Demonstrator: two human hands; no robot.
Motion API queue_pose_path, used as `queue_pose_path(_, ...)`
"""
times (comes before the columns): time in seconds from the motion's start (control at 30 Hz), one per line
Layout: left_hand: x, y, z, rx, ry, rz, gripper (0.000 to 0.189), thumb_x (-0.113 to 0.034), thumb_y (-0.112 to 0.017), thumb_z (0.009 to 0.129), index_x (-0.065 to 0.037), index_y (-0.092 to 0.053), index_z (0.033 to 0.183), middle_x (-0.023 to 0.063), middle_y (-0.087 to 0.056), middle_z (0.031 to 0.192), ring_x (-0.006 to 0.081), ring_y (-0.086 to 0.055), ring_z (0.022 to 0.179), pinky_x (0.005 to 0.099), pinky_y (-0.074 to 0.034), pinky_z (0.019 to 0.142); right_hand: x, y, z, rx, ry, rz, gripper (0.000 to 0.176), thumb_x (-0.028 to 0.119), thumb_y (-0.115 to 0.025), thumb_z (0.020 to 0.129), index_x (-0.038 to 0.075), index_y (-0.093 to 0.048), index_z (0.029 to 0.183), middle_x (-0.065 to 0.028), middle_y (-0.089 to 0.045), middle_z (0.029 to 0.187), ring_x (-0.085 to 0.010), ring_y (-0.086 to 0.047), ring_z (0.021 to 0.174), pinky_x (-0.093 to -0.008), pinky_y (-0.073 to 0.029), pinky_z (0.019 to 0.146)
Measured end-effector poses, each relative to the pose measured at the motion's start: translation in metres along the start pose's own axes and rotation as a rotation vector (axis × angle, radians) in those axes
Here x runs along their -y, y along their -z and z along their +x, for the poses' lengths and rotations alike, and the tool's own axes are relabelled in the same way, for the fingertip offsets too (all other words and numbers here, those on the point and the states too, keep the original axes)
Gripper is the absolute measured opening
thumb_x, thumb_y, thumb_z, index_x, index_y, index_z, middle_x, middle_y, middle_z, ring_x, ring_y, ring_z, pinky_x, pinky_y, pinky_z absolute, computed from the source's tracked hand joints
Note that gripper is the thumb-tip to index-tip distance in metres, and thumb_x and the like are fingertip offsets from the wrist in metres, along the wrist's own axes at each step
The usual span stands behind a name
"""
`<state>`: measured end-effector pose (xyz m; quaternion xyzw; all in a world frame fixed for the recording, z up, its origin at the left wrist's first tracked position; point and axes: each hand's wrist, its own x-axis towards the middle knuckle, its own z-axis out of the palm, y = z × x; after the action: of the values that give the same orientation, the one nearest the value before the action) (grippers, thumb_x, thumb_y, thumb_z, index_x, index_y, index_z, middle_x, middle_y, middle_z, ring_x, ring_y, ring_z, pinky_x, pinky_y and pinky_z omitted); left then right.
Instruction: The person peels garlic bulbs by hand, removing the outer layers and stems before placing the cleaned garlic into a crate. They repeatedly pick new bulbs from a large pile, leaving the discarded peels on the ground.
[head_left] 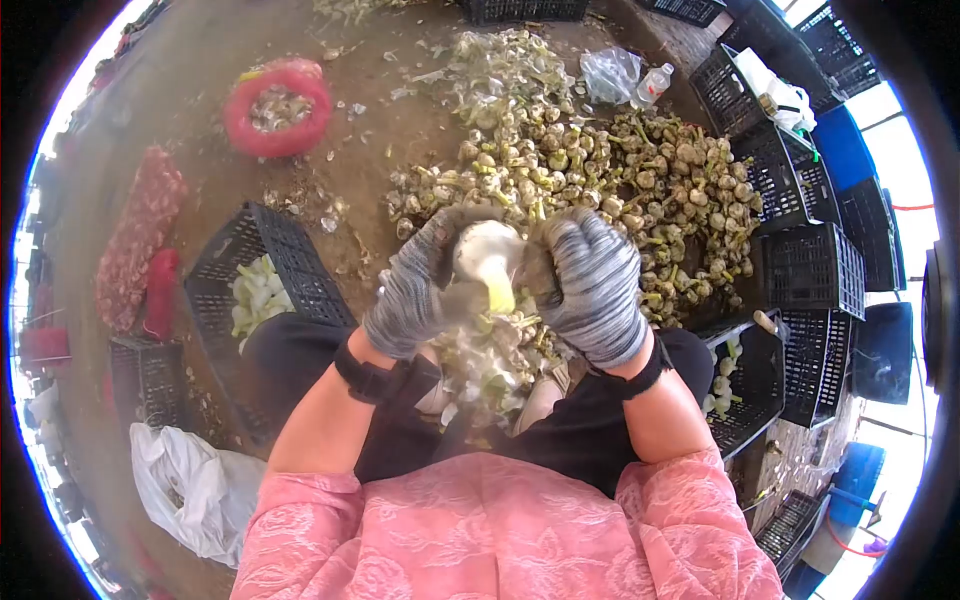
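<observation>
**Gloved hands close on a single garlic bulb above a lapful of trimmings**

Both hands, in grey knit gloves, grip one garlic bulb (487, 255) at the centre of the view. The left hand (415, 290) wraps it from one side and the right hand (590, 280) from the other, fingers curled shut around it. The bulb sits squarely between them, no nearer one than the other. Its long axis runs away from the person: the rounded, pale head points out toward the heap, and the yellowish stalk end points back toward the lap. Whether a blade is in either hand cannot be made out. Just below, loose skins and cut stalks (490, 360) lie across the person's dark trousers. Beyond the hands, a broad pile of untrimmed garlic (620, 180) spreads over the dirt floor (200, 180). A black crate (300, 260) to the left holds cleaner white bulbs, and another crate (760, 385) stands to the right. Farther off are a red mesh sack (278, 108) and a plastic bottle (652, 85).
</observation>
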<state>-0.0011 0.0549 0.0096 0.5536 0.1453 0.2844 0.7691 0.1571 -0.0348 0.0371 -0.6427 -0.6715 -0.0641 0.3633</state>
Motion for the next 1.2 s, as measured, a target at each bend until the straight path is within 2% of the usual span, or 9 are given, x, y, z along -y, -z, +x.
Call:
queue_pose_path(0.2, 0.002, -0.002, 0.001, 0.201, 0.114, -0.197, 0.085, -0.03, -0.079, 0.058, -0.003, -0.035, 0.126, 0.0069, -0.05, 0.115, 0.0172, -0.05, 0.105, 0.0306, -0.039, 0.091, -0.024, 0.0, -0.001, -0.09, -0.227, 0.293, 0.014, 0.008, -0.06, 0.074, 0.002, -0.057, 0.086, -0.0109, -0.059, 0.081, -0.0244, -0.057, 0.062, -0.0307, -0.046, 0.054)
queue_pose_path(0.3, 0.001, 0.001, 0.002, 0.193, 0.125, -0.229, 0.088, -0.026, -0.077, 0.06, -0.003, -0.028, 0.13, 0.007, -0.049, 0.115, 0.0179, -0.049, 0.105, 0.0313, -0.037, 0.093, -0.018, 0.011, 0.003, 0.224, -0.805, 1.329, 0.028, 0.019, -0.06, 0.08, -0.001, -0.059, 0.1, -0.0005, -0.06, 0.086, -0.0076, -0.053, 0.082, -0.0239, -0.046, 0.07)
queue_pose_path(0.4, -0.003, -0.001, 0.004, 0.173, -0.214, 0.352, 0.084, -0.024, -0.076, 0.061, -0.004, -0.03, 0.129, 0.0072, -0.05, 0.115, 0.0187, -0.048, 0.106, 0.0314, -0.036, 0.093, -0.008, 0.005, 0.001, 0.334, -0.664, 1.223, 0.024, 0.014, -0.06, 0.08, -0.001, -0.059, 0.099, -0.0009, -0.06, 0.085, -0.0083, -0.054, 0.08, -0.0234, -0.045, 0.069)
queue_pose_path(0.57, 0.054, 0.045, -0.005, 0.092, -0.147, 0.287, 0.043, -0.022, -0.052, 0.087, 0.001, -0.039, 0.122, 0.0121, -0.053, 0.112, 0.0209, -0.054, 0.099, 0.0298, -0.046, 0.087, -0.009, -0.008, -0.008, 0.181, -0.325, 0.646, 0.017, 0.009, -0.057, 0.082, 0.001, -0.059, 0.097, -0.0012, -0.06, 0.083, -0.009, -0.054, 0.073, -0.0224, -0.044, 0.068)
queue_pose_path(0.6, 0.019, 0.018, -0.003, -0.189, 0.222, 0.049, 0.04, -0.035, -0.054, 0.085, 0.0, -0.054, 0.105, 0.0059, -0.059, 0.097, 0.0132, -0.057, 0.087, 0.0248, -0.048, 0.08, -0.005, -0.009, -0.008, 0.183, -0.323, 0.651, 0.017, 0.009, -0.057, 0.082, 0.001, -0.059, 0.097, -0.0012, -0.06, 0.083, -0.009, -0.054, 0.073, -0.0224, -0.044, 0.068)
queue_pose_path(0.87, 0.011, 0.029, 0.003, -0.055, 0.072, -0.969, 0.047, -0.032, -0.05, 0.08, 0.005, -0.053, 0.11, 0.02, -0.05, 0.119, 0.0334, -0.048, 0.11, 0.0473, -0.029, 0.101, -0.013, -0.011, -0.002, -0.142, -0.821, 1.308, 0.014, 0.011, -0.054, 0.084, 0.001, -0.057, 0.093, -0.0077, -0.061, 0.086, -0.0138, -0.058, 0.069, -0.0248, -0.049, 0.063)
queue_pose_path(1.03, -0.019, 0.022, 0.008, -0.114, -0.026, -0.966, 0.044, -0.03, -0.058, 0.075, 0.003, -0.055, 0.104, 0.0221, -0.05, 0.116, 0.0353, -0.05, 0.104, 0.0474, -0.037, 0.094, -0.018, -0.028, -0.015, 0.406, -0.442, 0.821, 0.026, 0.01, -0.063, 0.075, 0.001, -0.057, 0.099, -0.0088, -0.062, 0.088, -0.0166, -0.059, 0.076, -0.0277, -0.048, 0.069)
queue_pose_path(1.07, -0.022, 0.038, -0.001, -0.678, 0.046, -0.973, 0.046, -0.033, -0.061, 0.071, 0.001, -0.054, 0.102, 0.0231, -0.052, 0.111, 0.036, -0.05, 0.102, 0.0488, -0.038, 0.093, -0.02, -0.045, -0.027, 0.552, -0.316, 0.688, 0.032, 0.014, -0.066, 0.073, 0.003, -0.057, 0.101, -0.0112, -0.062, 0.091, -0.0207, -0.06, 0.079, -0.0305, -0.048, 0.072)
queue_pose_path(1.2, -0.074, 0.117, -0.029, -0.343, -0.357, -1.517, 0.039, -0.029, -0.054, 0.075, 0.002, -0.049, 0.099, 0.0155, -0.056, 0.094, 0.0301, -0.052, 0.094, 0.0475, -0.042, 0.085, -0.03, -0.089, -0.068, 1.04, -0.133, 0.43, 0.05, 0.026, -0.07, 0.066, 0.006, -0.055, 0.11, -0.0176, -0.06, 0.099, -0.03, -0.057, 0.094, -0.036, -0.045, 0.082)
